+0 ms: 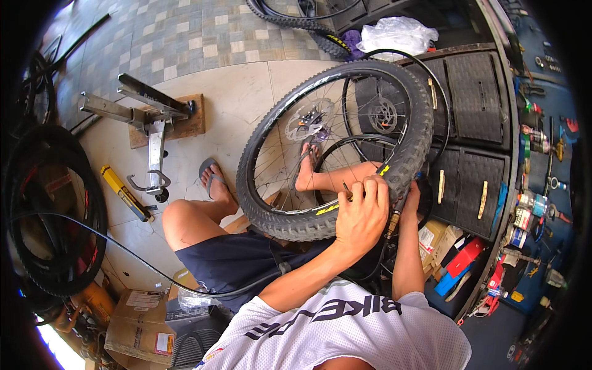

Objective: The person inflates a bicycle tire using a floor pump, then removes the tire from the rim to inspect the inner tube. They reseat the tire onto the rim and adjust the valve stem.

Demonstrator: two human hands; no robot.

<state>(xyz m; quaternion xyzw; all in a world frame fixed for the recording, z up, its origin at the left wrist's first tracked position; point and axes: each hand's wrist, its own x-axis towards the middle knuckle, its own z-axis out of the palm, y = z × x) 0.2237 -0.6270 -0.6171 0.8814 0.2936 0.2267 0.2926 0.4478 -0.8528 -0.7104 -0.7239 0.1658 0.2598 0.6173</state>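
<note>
Two hands (362,213) at one wheel (283,226)

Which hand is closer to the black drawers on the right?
The right hand: it is just left of the black drawers, at the bicycle tyre's lower right edge. The left hand is farther left, over the tyre.

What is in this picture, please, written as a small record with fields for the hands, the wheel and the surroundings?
Left hand: on the black tire, fingers curled
Right hand: beside the tire, near a brass hose fitting; grip partly hidden
Wheel: spoked; a foot shows through it
Leftward: metal stand, yellow box
Rightward: black drawers
</note>
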